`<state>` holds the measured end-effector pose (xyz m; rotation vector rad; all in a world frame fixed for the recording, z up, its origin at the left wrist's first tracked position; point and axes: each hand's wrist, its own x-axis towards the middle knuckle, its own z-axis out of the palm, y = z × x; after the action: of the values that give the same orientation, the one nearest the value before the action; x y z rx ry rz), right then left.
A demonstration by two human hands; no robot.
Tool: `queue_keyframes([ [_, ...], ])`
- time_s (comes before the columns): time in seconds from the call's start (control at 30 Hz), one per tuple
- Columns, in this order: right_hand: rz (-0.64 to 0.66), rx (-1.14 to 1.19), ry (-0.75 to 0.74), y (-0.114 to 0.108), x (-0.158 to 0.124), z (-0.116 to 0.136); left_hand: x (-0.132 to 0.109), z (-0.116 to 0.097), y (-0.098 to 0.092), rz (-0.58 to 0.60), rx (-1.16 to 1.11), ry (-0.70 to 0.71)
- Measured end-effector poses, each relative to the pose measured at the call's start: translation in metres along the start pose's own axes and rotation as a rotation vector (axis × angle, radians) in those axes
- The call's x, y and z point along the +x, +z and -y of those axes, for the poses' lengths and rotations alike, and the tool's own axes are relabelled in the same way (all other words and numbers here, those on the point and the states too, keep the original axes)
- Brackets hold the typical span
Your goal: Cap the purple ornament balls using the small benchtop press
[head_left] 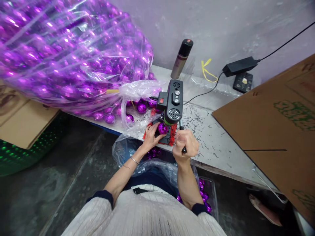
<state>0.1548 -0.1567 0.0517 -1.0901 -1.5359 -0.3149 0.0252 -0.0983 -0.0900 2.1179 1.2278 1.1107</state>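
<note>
A shiny purple ball ornament [162,128] sits under the head of a small black bench machine [175,100]. My left hand [152,136] has its fingers and thumb closed around the ball's left and near sides. With my right hand [185,144] I grip the black-ended lever [181,126] on the machine's right side, in a fist. A red and black base [172,136] lies beneath the ball. More loose purple balls [141,107] rest just left of the machine, next to the tied neck of a clear plastic bag [135,89].
A huge clear bag of purple balls [73,59] fills the left. Small dark wire bits [197,127] litter the table. Behind stand a spray can [181,59], yellow ribbon [205,70] and power adapter [240,66]. A cardboard box [278,114] blocks the right; someone's foot [264,209] shows below.
</note>
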Motion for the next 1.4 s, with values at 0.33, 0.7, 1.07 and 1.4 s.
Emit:
queue_keyframes([
  [0.33,-0.057,0.074,-0.053,0.019,-0.043,-0.018,-0.001,-0.001,0.000,-0.047,0.008,0.036],
  [0.7,-0.106,0.076,-0.058,0.028,-0.060,-0.028,-0.001,0.001,0.001,-0.036,0.015,0.033],
  [1.07,-0.125,0.060,-0.041,0.022,-0.033,-0.017,0.004,-0.002,-0.002,0.016,-0.036,-0.033],
  [1.4,-0.064,0.053,0.055,0.006,0.002,0.002,-0.066,-0.026,-0.043,0.028,0.003,0.144],
])
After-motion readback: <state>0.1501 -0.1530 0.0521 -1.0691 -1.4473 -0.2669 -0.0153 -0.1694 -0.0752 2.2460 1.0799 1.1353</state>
